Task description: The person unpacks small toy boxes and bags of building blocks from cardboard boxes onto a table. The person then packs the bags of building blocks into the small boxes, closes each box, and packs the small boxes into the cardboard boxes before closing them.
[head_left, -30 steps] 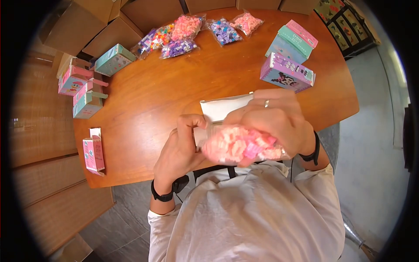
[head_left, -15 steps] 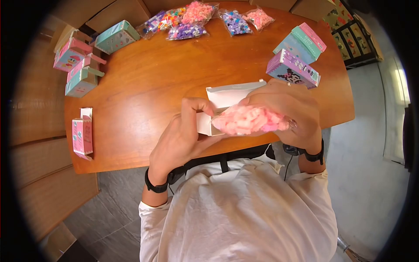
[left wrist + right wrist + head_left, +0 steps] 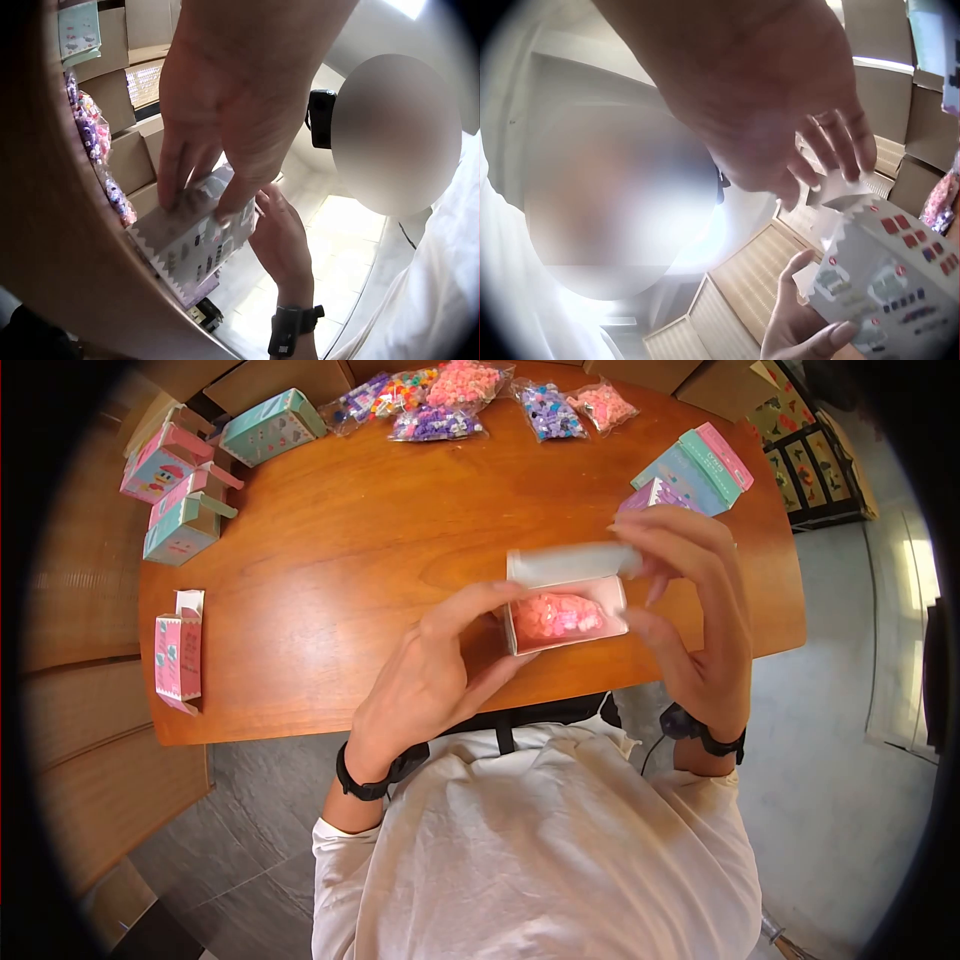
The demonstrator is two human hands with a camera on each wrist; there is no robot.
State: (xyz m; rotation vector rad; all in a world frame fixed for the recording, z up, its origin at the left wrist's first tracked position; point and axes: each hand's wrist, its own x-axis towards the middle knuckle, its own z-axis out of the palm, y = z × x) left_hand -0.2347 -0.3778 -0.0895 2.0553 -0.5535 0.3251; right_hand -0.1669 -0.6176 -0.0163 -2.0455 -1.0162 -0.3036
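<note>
A small cardboard box (image 3: 568, 644) with a white inside stands upright at the table's front, its mouth facing up. Inside lies a clear bag of pink beads (image 3: 556, 616). My left hand (image 3: 425, 670) grips the box from the left, thumb and fingers on opposite sides; the left wrist view shows its printed side (image 3: 199, 244) between them. My right hand (image 3: 705, 605) is at the box's right end, thumb apart from the fingers. Its fingertips are right at the end of the raised white flap (image 3: 570, 564), which is blurred.
Bags of colored beads (image 3: 435, 423) lie along the far edge, with a blue-purple bag (image 3: 550, 412) beside them. A teal and pink box (image 3: 695, 470) and a purple box (image 3: 655, 495) stand at right. More boxes (image 3: 185, 525) are at left, and a pink open box (image 3: 178, 655) near the left edge.
The bag of pink beads has gone from my right hand down into the box. My right hand has let go of it and spread its fingers beside the flap. My left hand still holds the box.
</note>
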